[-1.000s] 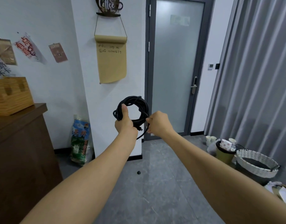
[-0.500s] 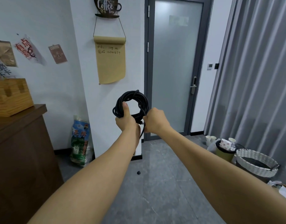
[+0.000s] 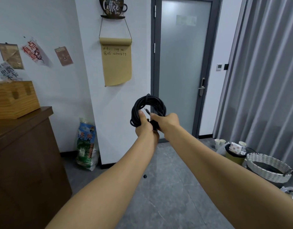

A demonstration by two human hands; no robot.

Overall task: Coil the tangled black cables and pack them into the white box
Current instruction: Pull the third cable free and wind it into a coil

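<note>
Both arms reach forward at chest height in a small room with a grey tiled floor (image 3: 167,187). The left hand (image 3: 143,125) grips the lower left side of a coiled black cable (image 3: 148,103), thumb upright against the loops and fingers curled round the bundle. The right hand (image 3: 167,121) meets it at the bottom of the coil, its fingers closed on the strands there; a short cable end with a plug (image 3: 147,111) pokes up inside the ring, just beside the right thumb. The coil is held upright in the air, well above the floor, in front of a white wall pillar (image 3: 112,104).

On that pillar hangs a roll of brown paper (image 3: 116,63) with handwriting, under a cup-shaped coffee sign (image 3: 113,8). Right of it stands a frosted glass door (image 3: 182,63) in a dark grey frame, with a metal handle (image 3: 202,86). Grey curtains (image 3: 266,71) cover the right side. A brown desk (image 3: 23,154) fills the left edge, carrying a pale wooden box (image 3: 15,100). Several paper posters (image 3: 35,52) are stuck to the wall above it. A printed bag (image 3: 87,144) leans at the foot of the pillar. Near the curtains sit paper cups (image 3: 219,143), a small bin (image 3: 234,156) and a white wicker basket (image 3: 268,167). A small dark object (image 3: 145,176) lies on the floor between the arms
</note>
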